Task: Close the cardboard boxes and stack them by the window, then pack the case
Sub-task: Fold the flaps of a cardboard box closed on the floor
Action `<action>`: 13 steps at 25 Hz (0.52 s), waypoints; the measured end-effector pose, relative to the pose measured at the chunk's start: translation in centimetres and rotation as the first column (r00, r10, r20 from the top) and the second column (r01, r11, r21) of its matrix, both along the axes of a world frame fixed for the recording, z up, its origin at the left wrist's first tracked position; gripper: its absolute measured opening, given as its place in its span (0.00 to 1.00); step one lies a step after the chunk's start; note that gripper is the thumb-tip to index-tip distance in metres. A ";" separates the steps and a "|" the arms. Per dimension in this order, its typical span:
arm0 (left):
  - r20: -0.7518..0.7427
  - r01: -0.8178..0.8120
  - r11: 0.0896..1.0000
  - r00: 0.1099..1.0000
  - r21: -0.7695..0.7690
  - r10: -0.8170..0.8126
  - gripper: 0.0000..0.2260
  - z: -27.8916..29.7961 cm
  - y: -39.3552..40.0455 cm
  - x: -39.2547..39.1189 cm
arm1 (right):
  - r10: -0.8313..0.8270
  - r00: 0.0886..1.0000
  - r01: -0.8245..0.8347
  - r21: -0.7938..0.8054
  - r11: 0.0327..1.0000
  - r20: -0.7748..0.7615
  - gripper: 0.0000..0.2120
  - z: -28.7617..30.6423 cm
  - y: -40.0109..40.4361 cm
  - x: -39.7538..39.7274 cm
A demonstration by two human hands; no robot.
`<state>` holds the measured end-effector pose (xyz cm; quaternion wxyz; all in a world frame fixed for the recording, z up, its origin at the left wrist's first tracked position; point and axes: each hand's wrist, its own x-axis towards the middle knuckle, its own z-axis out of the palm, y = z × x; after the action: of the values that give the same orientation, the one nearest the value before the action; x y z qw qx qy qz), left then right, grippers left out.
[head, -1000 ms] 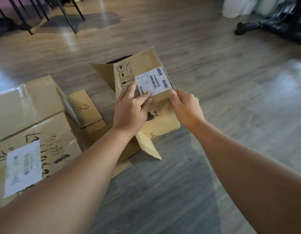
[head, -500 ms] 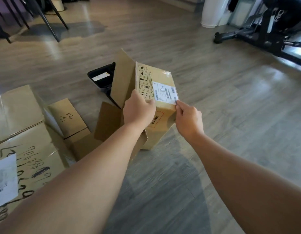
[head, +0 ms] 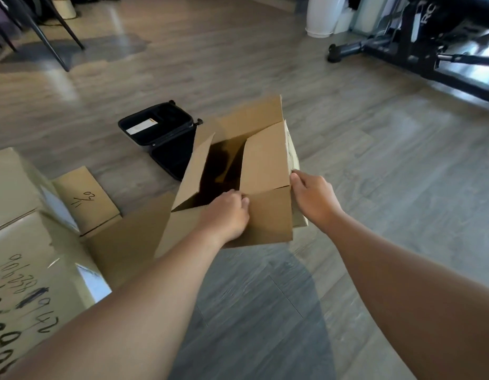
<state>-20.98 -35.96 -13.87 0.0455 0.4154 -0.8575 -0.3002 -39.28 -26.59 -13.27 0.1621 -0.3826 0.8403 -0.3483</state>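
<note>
A small cardboard box (head: pixel 265 163) stands on the wood floor in the middle of the head view, its top flaps up and its dark inside showing. My left hand (head: pixel 226 215) grips the near flap at the box's front edge, fingers curled over it. My right hand (head: pixel 313 198) holds the box's right side near the corner, fingers wrapped round the edge. Behind the box lies an open black case (head: pixel 158 127) with a white card inside. A large taped cardboard box (head: pixel 26 259) with handwritten numbers lies at the left.
A smaller flat box (head: pixel 87 198) marked with handwriting lies between the large box and the one I hold. Black chair legs (head: pixel 46 28) stand at the far left. A white bin (head: pixel 321 15) and black exercise equipment (head: pixel 418 48) fill the far right.
The small box has been turned from its labelled side to upright with its open top facing me. My left hand moved onto the near flap; the view tilted up, showing the black case.
</note>
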 end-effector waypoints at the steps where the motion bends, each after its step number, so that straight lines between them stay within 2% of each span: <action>1: 0.060 0.009 1.000 0.998 -0.019 -0.008 0.18 -1.0 -0.4 0.5 | -0.019 1.000 0.019 -0.008 1.000 0.002 0.19 -0.1 0.2 -0.4; 3: 0.160 0.021 0.999 0.987 -0.025 -0.017 0.21 -2.6 -1.2 1.3 | -0.039 0.999 0.039 0.007 0.999 -0.015 0.15 -0.4 0.4 -1.3; 6: 0.180 0.069 0.995 0.982 -0.066 -0.056 0.20 -4.4 -1.7 2.2 | 0.000 0.987 0.028 0.175 0.984 -0.159 0.07 -2.2 0.8 -1.6; 9: 0.257 0.086 0.990 0.965 -0.112 -0.055 0.19 -5.4 -1.9 2.7 | 0.013 0.971 0.054 0.269 0.962 -0.239 0.10 -4.9 1.4 -1.6; 13: 0.289 0.095 0.980 0.956 -0.174 -0.042 0.07 -5.6 -1.4 2.9 | -0.035 0.991 0.083 0.400 0.913 -0.126 0.12 -7.2 2.4 -1.6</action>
<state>-18.09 -37.37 -19.48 -0.0499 0.4180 -0.8933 -0.1573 -40.88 -24.22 -20.50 0.1778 -0.3349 0.9132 -0.1492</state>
